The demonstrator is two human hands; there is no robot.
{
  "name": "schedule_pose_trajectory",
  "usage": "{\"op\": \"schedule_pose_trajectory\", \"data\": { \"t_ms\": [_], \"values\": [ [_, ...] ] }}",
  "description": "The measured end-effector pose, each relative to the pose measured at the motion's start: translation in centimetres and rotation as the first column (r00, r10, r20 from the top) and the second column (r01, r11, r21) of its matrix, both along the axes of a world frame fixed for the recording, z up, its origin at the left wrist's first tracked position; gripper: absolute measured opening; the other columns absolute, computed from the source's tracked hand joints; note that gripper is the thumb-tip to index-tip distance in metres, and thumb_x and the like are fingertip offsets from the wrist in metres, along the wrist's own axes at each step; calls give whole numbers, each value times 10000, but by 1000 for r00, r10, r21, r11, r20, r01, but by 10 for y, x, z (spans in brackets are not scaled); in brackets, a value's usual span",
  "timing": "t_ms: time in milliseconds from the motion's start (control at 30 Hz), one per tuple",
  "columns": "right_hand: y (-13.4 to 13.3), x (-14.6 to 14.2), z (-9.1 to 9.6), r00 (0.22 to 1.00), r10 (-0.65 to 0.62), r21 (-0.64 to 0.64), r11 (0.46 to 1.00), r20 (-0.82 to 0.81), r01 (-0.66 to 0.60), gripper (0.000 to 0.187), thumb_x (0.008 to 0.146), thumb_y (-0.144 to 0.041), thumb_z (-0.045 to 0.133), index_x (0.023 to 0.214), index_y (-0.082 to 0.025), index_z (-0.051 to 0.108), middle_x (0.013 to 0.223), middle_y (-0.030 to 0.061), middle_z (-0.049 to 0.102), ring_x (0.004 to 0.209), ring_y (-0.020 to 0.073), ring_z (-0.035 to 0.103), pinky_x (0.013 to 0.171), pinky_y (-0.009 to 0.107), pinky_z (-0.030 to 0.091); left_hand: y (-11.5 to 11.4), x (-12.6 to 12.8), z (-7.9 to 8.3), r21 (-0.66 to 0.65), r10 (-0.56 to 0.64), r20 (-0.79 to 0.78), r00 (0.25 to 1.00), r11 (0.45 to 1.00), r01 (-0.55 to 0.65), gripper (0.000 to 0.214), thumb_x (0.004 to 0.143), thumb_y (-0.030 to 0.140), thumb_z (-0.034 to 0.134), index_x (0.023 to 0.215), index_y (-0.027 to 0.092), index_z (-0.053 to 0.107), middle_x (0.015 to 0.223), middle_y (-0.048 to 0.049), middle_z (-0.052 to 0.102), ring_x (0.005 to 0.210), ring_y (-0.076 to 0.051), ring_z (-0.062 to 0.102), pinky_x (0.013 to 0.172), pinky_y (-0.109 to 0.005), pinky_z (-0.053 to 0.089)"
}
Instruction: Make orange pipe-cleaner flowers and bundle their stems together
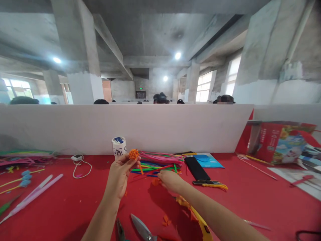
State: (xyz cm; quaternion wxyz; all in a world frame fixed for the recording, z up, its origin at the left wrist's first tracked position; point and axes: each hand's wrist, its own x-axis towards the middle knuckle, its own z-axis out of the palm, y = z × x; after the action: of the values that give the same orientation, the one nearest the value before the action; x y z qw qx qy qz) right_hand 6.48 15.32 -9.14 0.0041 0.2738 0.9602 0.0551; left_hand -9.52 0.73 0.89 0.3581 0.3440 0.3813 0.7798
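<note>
My left hand is raised above the red table and pinches the stem of a small orange pipe-cleaner flower. My right hand lies low on the table, fingers curled at the near edge of a pile of coloured pipe cleaners. An orange scrap lies right at its fingertips; whether it grips anything is hidden.
Open scissors and orange scraps lie near me. A white cup, a black phone, a blue card, a charger cable, pink sticks and red boxes sit around. A white partition backs the table.
</note>
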Motion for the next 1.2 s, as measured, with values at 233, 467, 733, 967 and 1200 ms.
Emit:
{"op": "schedule_pose_trajectory", "data": {
  "t_ms": [233,467,733,967,1200],
  "values": [
    [13,-11,-11,997,8,-32,999,-75,-10,301,885,-307,538,1149,-162,535,1156,83,566,959,204,591,797,405,506,9,-6,-12,-69,-25,-24,999,997,24,210,528,238,807,685,132,717,653,-27,709,541,-82,600,554,-159,484],
    [-6,12,43,884,-83,71,989,-460,129,131,823,-112,513,874,-147,628,912,95,634,882,192,572,787,297,427,8,6,-16,-97,-80,-96,992,993,71,165,541,183,784,687,144,715,608,-8,670,549,-98,576,573,-184,468],
    [-97,51,101,323,-159,-217,964,-933,-153,53,718,-188,500,680,-188,537,596,-29,478,541,119,448,515,214,353,-1,52,-23,74,-92,-358,929,989,127,66,578,204,769,585,189,705,786,-49,642,793,-182,574,692,-232,434],
    [-118,47,97,266,-523,-579,633,-809,-514,261,603,-228,570,531,-211,320,554,-61,312,520,89,318,475,212,272,-16,78,-30,40,-217,-154,964,973,226,281,524,418,797,521,171,662,753,-55,590,726,-189,543,673,-265,432],
    [-108,46,82,280,-645,-678,524,-711,-515,282,598,-309,628,557,-205,369,536,-71,322,503,81,298,478,221,259,-19,82,-22,-142,-196,190,962,964,224,298,386,302,875,585,161,704,509,29,522,472,-62,427,484,-165,360]
  ]
}}
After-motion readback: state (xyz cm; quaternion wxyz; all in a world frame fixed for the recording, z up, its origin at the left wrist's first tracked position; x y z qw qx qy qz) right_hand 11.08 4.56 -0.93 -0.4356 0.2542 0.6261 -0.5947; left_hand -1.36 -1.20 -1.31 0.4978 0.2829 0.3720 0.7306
